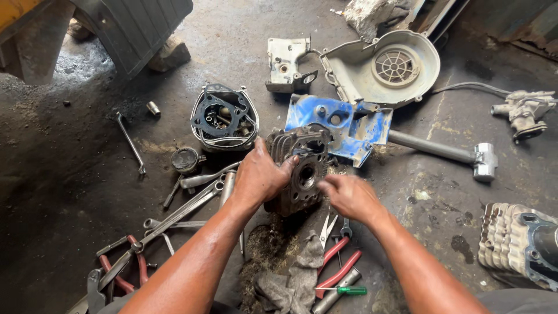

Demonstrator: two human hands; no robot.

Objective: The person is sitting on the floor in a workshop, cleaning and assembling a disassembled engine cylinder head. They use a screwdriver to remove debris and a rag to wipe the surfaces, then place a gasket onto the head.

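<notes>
A dirty grey engine block with cooling fins and a round bore stands on the concrete floor in the middle. My left hand grips its left side, fingers over the top edge. Fingers bunched, my right hand touches the block's lower right face; whether it pinches a small part I cannot tell. Just behind the block lies a blue metal cover.
A bowl of parts with a gasket, a piston, wrenches, red-handled pliers, a green screwdriver, a rag, a hammer, a grey fan cover, a finned part and a tyre surround it.
</notes>
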